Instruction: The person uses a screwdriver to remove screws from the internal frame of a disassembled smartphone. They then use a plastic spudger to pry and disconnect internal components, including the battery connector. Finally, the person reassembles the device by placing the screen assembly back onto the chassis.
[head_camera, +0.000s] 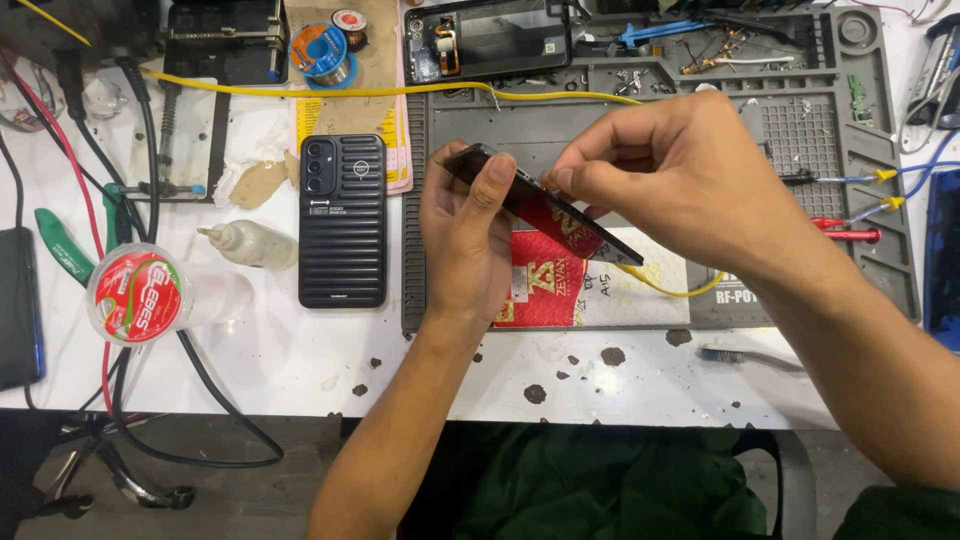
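My left hand (468, 240) grips a thin black phone screen panel (540, 205) by its left end, holding it tilted above a grey work mat (640, 120). My right hand (680, 175) pinches the panel's upper edge near the middle with thumb and forefinger. Under the panel lies a red and white padded pouch (560, 290). A yellow wire (665, 288) curls out from beneath my right hand.
A black ribbed phone case (342, 220) lies left of the mat, beside a small glue bottle (245, 243) and a round lidded tub (140, 297). An opened phone body (487, 40) rests at the mat's top. Tweezers, red-handled tools (850, 235), green pliers (65, 245) and cables surround the area.
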